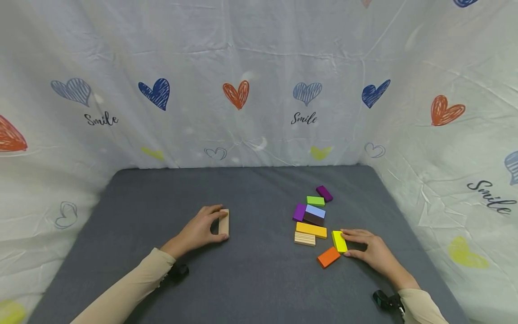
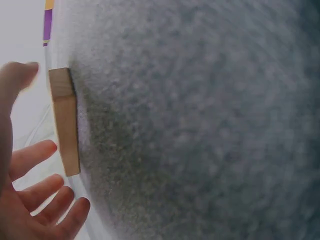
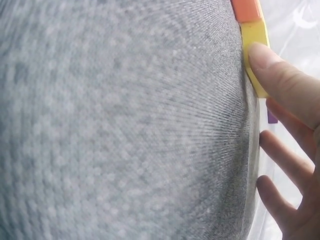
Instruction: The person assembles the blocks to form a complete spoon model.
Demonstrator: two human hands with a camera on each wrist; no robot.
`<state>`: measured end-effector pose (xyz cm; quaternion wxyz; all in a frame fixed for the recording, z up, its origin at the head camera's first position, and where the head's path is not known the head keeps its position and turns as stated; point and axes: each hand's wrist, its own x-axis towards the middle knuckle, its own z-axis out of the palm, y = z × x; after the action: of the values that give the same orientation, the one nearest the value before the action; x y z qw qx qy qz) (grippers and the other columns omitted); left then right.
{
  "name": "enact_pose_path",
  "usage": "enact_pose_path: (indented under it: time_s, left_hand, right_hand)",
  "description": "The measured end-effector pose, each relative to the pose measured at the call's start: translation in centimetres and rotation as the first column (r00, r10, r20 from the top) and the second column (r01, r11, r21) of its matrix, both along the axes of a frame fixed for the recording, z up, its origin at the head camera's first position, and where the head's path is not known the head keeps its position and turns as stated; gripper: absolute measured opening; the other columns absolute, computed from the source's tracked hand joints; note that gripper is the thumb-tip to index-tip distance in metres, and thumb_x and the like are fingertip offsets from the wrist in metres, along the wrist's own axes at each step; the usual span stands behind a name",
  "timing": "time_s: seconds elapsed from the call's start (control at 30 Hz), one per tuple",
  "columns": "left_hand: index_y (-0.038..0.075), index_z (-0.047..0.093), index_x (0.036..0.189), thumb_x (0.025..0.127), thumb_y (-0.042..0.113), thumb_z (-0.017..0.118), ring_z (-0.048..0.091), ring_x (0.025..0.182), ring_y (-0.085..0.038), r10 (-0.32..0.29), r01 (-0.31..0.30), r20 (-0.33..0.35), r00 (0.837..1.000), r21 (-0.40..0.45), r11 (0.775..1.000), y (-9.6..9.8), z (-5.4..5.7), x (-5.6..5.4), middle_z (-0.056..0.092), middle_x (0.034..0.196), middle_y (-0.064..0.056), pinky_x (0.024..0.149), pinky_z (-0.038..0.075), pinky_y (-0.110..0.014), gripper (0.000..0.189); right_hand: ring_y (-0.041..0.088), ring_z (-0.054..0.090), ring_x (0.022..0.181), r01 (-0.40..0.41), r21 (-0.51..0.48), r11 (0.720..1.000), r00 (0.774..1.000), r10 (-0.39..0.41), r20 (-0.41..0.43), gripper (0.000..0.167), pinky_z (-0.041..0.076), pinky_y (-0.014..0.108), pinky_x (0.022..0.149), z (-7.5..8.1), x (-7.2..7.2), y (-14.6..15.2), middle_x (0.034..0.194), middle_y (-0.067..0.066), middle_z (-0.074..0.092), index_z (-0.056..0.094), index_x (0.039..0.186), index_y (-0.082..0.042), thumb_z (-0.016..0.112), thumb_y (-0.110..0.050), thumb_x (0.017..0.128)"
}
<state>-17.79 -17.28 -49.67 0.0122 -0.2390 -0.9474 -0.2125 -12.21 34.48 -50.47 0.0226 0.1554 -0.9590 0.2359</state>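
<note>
My left hand (image 1: 201,228) is around a plain wooden block (image 1: 224,222) lying on the grey cloth. Thumb and fingers are spread near its two ends; in the left wrist view a small gap shows between the thumb and the block (image 2: 66,130). On the other side, my right hand (image 1: 374,252) pinches a yellow block (image 1: 339,242) between thumb and index finger, its other fingers loosely spread. An orange block (image 1: 328,257) touches the yellow one's near end. In the right wrist view the thumb overlaps the yellow block (image 3: 255,35).
Left of the yellow block lie a long amber block (image 1: 311,230) and a ridged wooden piece (image 1: 305,239). Behind them sit purple (image 1: 299,212), light blue (image 1: 315,211), dark brown (image 1: 313,219), green (image 1: 315,201) and dark purple (image 1: 324,193) blocks. A white printed curtain (image 1: 263,58) surrounds the table.
</note>
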Motion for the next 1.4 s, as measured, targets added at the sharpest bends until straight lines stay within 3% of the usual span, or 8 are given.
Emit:
enact_pose_path:
  time_s: [0.13, 0.3, 0.53, 0.97, 1.17, 1.3, 1.4]
  left_hand:
    - [0.012, 0.057, 0.138, 0.084, 0.044, 0.077, 0.042, 0.139, -0.036, -0.007, 0.008, -0.051, 0.999, 0.017, 1.0, -0.4, 0.2, 0.4, 0.044, 0.152, -0.013, 0.102, 0.048, -0.056, 0.066]
    - [0.011, 0.062, 0.133, 0.087, 0.038, 0.075, 0.048, 0.136, -0.032, -0.024, 0.023, -0.128, 0.991, -0.005, 1.0, -1.1, 0.3, 1.1, 0.052, 0.146, -0.01, 0.105, 0.047, -0.052, 0.055]
    - [0.013, 0.065, 0.131, 0.085, 0.039, 0.074, 0.047, 0.14, -0.031, -0.03, 0.032, -0.114, 0.993, 0.008, 0.999, -1.1, 0.0, 1.1, 0.058, 0.144, -0.006, 0.11, 0.044, -0.052, 0.053]
    - [0.011, 0.072, 0.121, 0.081, 0.038, 0.079, 0.058, 0.126, -0.029, 0.001, -0.002, -0.137, 0.991, -0.004, 1.0, -0.4, 0.1, 0.9, 0.064, 0.136, -0.007, 0.099, 0.053, -0.047, 0.048]
    - [0.011, 0.072, 0.12, 0.081, 0.038, 0.079, 0.06, 0.123, -0.027, 0.002, -0.004, -0.135, 0.991, -0.013, 1.0, -0.4, 0.1, 0.9, 0.065, 0.136, -0.006, 0.097, 0.054, -0.045, 0.047]
    - [0.012, 0.072, 0.119, 0.081, 0.037, 0.079, 0.06, 0.121, -0.027, 0.006, -0.007, -0.132, 0.991, -0.011, 1.0, -0.4, 0.1, 0.9, 0.065, 0.136, -0.005, 0.096, 0.054, -0.044, 0.047]
    - [0.012, 0.073, 0.119, 0.081, 0.037, 0.079, 0.061, 0.121, -0.026, 0.007, -0.008, -0.125, 0.992, -0.007, 1.0, -0.4, 0.0, 0.9, 0.064, 0.136, -0.005, 0.096, 0.054, -0.044, 0.046]
  right_hand:
    - [0.027, 0.06, 0.119, -0.01, 0.012, 1.0, 1.0, 0.01, -0.016, 0.055, 0.051, 0.053, 0.097, 0.0, -0.1, -0.1, 0.131, -0.001, 0.068, 0.07, 0.125, -0.02, 0.086, -0.032, 0.074]
    - [0.027, 0.06, 0.119, -0.012, 0.008, 1.0, 1.0, 0.012, -0.018, 0.055, 0.051, 0.052, 0.097, -0.1, -0.1, -0.2, 0.131, 0.0, 0.068, 0.07, 0.125, -0.02, 0.086, -0.032, 0.074]
    - [0.029, 0.059, 0.12, 0.004, -0.007, 1.0, 1.0, -0.004, 0.001, 0.055, 0.05, 0.053, 0.098, -0.1, 0.1, -0.1, 0.132, 0.001, 0.067, 0.07, 0.126, -0.02, 0.084, -0.035, 0.075]
    - [0.031, 0.058, 0.122, -0.009, 0.019, 1.0, 1.0, 0.009, 0.002, 0.056, 0.05, 0.054, 0.098, 0.1, 0.3, -0.2, 0.135, 0.002, 0.065, 0.068, 0.128, -0.018, 0.084, -0.03, 0.076]
    - [0.036, 0.057, 0.126, 0.014, -0.005, 1.0, 1.0, -0.014, 0.021, 0.051, 0.048, 0.058, 0.099, 0.5, 0.4, -0.7, 0.137, 0.007, 0.063, 0.069, 0.127, -0.015, 0.079, -0.038, 0.083]
    - [0.035, 0.062, 0.113, 0.097, 0.015, 0.995, 0.995, -0.097, 0.002, 0.048, 0.052, 0.056, 0.09, 0.7, 0.5, -1.7, 0.125, 0.009, 0.065, 0.072, 0.12, -0.014, 0.079, -0.042, 0.081]
    - [0.022, 0.062, 0.091, 0.161, 0.066, 0.985, 0.987, -0.16, -0.025, 0.049, 0.054, 0.042, 0.074, 0.8, 0.8, -2.5, 0.106, 0.004, 0.066, 0.075, 0.115, -0.013, 0.081, -0.045, 0.078]
